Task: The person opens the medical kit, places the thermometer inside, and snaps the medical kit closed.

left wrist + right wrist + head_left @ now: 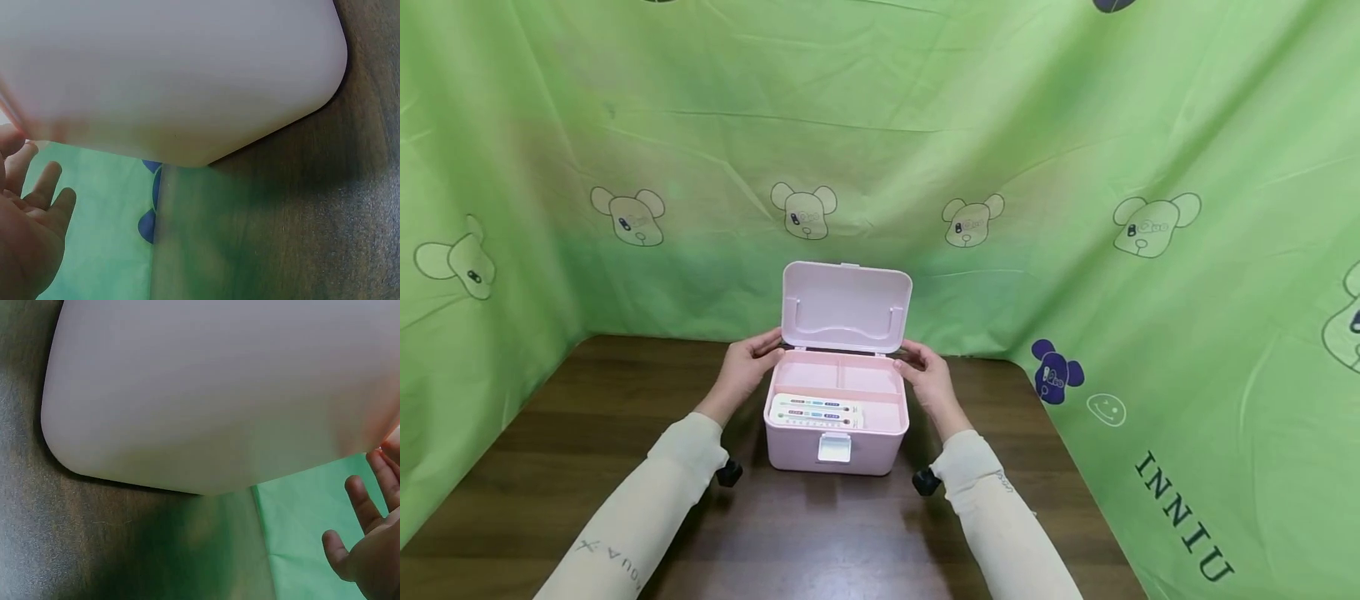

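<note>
A pink storage box (794,452) stands on the table with its lid (847,307) raised at the back. Inside its top is a divided pink tray (871,380), with flat white packs of slim sticks (816,412) in the front compartment. At the back left corner, my left hand (747,370) holds the box edge between thumb and fingers. My right hand (928,387) grips the back right corner likewise. Both wrist views show the box's smooth side wall (187,69), the outer fingers spread apart from it. The fingertips behind the lid are partly hidden.
A dark wooden table (647,400) carries the box. Green cloth (880,150) printed with bear heads hangs behind and at both sides, close to the table's back edge. A white latch (834,448) hangs on the box front.
</note>
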`<state>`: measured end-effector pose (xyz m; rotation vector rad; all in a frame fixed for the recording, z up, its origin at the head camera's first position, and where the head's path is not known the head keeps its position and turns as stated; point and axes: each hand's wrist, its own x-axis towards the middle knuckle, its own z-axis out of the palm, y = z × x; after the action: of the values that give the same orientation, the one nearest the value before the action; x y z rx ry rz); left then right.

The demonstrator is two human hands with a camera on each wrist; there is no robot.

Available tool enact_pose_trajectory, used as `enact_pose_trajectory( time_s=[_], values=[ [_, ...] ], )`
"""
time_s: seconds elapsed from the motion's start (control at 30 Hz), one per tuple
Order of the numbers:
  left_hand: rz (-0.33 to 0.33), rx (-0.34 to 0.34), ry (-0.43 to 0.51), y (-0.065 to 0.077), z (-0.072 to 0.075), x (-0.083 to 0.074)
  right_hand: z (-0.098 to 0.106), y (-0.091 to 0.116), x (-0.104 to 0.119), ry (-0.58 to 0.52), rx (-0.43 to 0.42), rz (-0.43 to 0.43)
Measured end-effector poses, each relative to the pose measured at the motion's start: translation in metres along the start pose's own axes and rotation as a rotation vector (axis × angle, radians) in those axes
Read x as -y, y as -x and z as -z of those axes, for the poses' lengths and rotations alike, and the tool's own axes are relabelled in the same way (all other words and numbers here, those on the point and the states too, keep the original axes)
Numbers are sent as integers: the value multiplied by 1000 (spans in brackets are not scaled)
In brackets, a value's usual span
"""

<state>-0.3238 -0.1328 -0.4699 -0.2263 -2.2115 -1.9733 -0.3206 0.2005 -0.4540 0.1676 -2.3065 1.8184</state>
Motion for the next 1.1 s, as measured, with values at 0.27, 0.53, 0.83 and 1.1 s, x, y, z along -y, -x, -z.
enact_pose_trajectory(
  time_s=[0.27, 0.53, 0.83, 1.1],
  values=[
    [-61, -58, 80, 4, -1, 4, -2, 3, -4, 39, -38, 44],
    [-17, -22, -21, 11, 4, 7, 10, 11, -5, 103, 68, 62],
    [-103, 122, -20, 13, 14, -3, 24, 22, 28, 114, 223, 109],
    [-114, 207, -89, 20, 23, -1, 32, 36, 40, 151, 300, 173]
  ],
)
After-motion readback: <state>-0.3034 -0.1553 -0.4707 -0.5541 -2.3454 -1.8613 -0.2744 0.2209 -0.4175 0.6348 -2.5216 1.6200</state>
